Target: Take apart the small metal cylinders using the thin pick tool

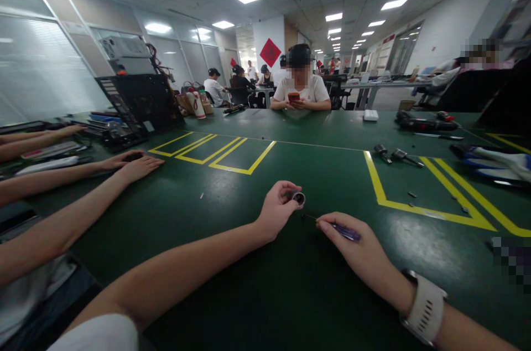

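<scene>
My left hand (pixel 277 208) is closed around a short metal cylinder (pixel 297 198), its hollow round end turned toward me. To the right, my right hand (pixel 346 235) grips a screwdriver with a purple translucent handle (pixel 347 232). The screwdriver's thin dark shaft points left, its tip just below the cylinder and seemingly apart from it. Both hands are low over the green table (pixel 249 284). Inside a yellow taped area at the right lie two metal parts (pixel 382 153), (pixel 406 157) and several small pieces (pixel 412 194).
A black drill-like tool (pixel 425 120), a pen (pixel 431 135) and blue-white gloves (pixel 498 163) lie at the right. A computer case (pixel 135 102) stands at the left. Beside me, a co-worker's hands (pixel 139 165) rest on the table. Opposite, a person (pixel 305 88) holds a phone.
</scene>
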Demonstrator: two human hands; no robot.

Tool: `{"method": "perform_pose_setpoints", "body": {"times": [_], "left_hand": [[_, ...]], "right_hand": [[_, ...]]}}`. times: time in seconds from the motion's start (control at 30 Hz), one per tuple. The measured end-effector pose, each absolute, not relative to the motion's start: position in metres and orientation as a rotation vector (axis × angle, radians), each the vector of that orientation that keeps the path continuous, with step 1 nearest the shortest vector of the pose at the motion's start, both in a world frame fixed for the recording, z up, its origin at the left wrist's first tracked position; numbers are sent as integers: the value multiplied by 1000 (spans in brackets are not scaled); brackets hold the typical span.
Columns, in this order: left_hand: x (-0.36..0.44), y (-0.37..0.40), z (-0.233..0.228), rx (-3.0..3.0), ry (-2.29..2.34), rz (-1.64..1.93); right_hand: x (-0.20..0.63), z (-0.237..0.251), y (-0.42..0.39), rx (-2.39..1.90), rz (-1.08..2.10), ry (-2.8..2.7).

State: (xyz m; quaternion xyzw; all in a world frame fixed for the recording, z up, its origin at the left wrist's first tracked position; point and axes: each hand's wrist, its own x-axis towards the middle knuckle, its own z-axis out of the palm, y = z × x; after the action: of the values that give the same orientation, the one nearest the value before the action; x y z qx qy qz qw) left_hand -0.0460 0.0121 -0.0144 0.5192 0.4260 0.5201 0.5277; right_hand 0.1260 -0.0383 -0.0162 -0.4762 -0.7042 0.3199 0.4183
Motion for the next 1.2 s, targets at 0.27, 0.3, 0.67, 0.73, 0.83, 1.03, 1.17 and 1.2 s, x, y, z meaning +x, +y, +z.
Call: {"method": "perform_pose_setpoints", "body": {"times": [0.27,0.3,0.67,0.73,0.83,1.03,1.17,1.2], "left_hand": [[-46,10,-20,1340,986,1127],[-47,11,-21,1356,986,1121],[-47,12,-20,1368,972,1162],[-47,12,-21,1368,968,1167],[-47,12,-22,1365,970,1182],[-46,12,-17,1279,1065,1219],[-46,13,-13,1234,1113,1200],[-46,14,-13,1234,1118,1202]], "right_hand": [[125,-18,-38,-1179,750,-1780],[125,-18,-38,-1182,748,-1774],[127,-17,-38,-1240,901,-1698],[126,-17,-38,-1237,896,-1718],[126,-17,-38,-1219,864,-1763],[129,-1,-44,-1293,715,-1878],[129,3,-48,-1322,668,-1921],[128,2,-49,-1300,664,-1921]]}}
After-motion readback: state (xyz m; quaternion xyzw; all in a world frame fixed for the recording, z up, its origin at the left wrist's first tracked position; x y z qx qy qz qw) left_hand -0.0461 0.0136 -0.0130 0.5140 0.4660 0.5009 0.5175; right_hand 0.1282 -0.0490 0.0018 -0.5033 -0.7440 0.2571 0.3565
